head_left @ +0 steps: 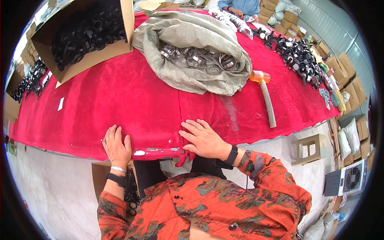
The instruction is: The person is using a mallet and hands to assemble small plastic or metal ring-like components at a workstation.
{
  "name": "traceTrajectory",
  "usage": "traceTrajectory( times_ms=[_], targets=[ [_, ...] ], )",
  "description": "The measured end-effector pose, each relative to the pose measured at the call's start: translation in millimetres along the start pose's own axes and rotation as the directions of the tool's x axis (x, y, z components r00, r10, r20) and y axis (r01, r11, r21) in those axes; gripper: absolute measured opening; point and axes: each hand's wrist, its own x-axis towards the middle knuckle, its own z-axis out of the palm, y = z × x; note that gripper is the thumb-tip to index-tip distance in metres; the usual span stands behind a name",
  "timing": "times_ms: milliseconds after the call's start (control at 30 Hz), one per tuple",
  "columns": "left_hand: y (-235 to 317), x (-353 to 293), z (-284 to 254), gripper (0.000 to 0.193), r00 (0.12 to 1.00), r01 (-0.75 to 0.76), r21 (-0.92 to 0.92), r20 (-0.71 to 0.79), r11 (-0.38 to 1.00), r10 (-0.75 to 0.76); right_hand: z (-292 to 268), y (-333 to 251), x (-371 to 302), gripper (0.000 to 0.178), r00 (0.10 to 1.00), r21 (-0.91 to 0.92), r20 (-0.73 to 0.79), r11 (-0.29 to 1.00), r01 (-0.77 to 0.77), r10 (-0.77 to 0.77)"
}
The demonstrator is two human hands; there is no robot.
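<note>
My left hand point(117, 145) lies palm down at the near edge of a table covered in red cloth point(152, 100), its fingers stretched out and nothing in them. Farther right, my right hand point(205, 141) rests flat on the same cloth, fingers spread, beside a seam. Beyond both hands sits a grey-green woven sack point(192, 30), its mouth open toward me. Shiny metal rings point(196, 60) show inside it. To the right of the sack lies a mallet point(266, 96) with a translucent orange head and a wooden handle.
A tilted cardboard box point(96, 60) of black ring-shaped parts point(90, 32) stands at the far left. More black parts point(298, 58) are heaped far right. Across the table is another person's hand point(236, 12). A plastic stool point(310, 150) and a fan point(352, 178) stand on the floor.
</note>
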Motion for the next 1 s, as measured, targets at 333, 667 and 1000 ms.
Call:
traceTrajectory(
  times_ms=[333,667,1000],
  targets=[
    [2.0,-0.5,-1.4,0.042,1.0,-0.001,-0.009,0.0,1.0,0.001,-1.8,-2.2,-1.3,0.053,1.0,0.008,-0.01,1.0,-0.008,0.008],
    [0.6,0.5,-0.9,0.041,1.0,-0.008,-0.023,-0.02,1.0,0.008,1.4,-2.5,-0.7,0.052,1.0,-0.017,-0.021,1.0,0.0,0.0],
    [-1.1,-3.5,-1.6,0.041,0.999,-0.007,-0.02,-0.036,1.0,0.007,3.2,-5.2,-0.9,0.051,0.999,-0.015,-0.045,1.0,0.007,-0.007]
  ],
)
